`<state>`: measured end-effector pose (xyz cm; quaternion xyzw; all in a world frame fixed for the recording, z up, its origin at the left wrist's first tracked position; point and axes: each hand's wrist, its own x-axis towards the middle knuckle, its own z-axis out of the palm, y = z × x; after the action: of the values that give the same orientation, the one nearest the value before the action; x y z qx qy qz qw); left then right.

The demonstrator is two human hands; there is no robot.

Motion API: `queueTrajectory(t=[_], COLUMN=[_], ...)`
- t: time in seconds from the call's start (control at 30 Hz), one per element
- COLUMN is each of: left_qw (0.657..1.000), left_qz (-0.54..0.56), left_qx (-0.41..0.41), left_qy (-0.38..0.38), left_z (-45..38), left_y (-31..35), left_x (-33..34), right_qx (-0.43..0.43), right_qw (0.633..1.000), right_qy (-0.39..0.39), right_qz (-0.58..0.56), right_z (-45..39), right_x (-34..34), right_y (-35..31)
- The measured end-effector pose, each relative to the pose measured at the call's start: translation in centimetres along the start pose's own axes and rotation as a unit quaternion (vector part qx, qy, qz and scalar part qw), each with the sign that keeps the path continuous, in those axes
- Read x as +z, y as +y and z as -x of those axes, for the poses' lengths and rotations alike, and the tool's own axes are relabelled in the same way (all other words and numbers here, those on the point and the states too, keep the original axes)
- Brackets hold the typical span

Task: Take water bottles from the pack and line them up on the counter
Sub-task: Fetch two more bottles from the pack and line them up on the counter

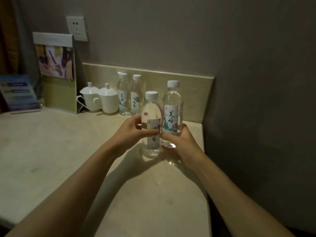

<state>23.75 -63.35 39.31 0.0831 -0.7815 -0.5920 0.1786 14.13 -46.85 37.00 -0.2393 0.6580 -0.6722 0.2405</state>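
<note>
Head view: two bottles gripped, one per hand, left bottle (151, 124) by left hand (131, 132), right bottle (172, 113) by right hand (181, 142), held side by side over bench (51, 142), probably for lining up.

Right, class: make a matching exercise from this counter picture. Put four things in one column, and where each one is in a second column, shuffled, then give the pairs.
Things
1. Bottle with the lower cap
2. Bottle with the higher cap
3. Two lidded white cups
4. Wall socket

Places
A. On the wall above the standing card
B. Held by the right hand
C. On the counter, left of the two bottles at the back
D. Held by the left hand

Pairs: 1-D, 2-B, 3-C, 4-A
</note>
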Motion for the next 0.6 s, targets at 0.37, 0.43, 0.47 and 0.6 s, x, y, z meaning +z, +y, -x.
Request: queueTrajectory(t=[0.37,0.43,0.47,0.6], left_qw=[0.993,0.993,0.994,0.995], left_qz=[-0.036,-0.031,-0.033,-0.053], left_qx=[0.057,0.060,0.061,0.061], left_qy=[-0.092,-0.093,-0.088,-0.066], left_z=[-6.0,-6.6,-6.8,-7.0], left_y=[-1.3,-1.6,-1.8,-3.0], left_x=[-4.1,-4.3,-4.4,-4.1], right_qx=[0.014,0.008,0.006,0.011], right_qw=[0.983,0.981,0.981,0.982], right_qy=[0.177,0.189,0.190,0.179], right_qz=[0.053,0.046,0.047,0.051], right_z=[-4.0,-4.2,-4.2,-4.5], right_x=[4.9,5.2,5.3,5.3], right_y=[0.8,1.0,1.1,1.2])
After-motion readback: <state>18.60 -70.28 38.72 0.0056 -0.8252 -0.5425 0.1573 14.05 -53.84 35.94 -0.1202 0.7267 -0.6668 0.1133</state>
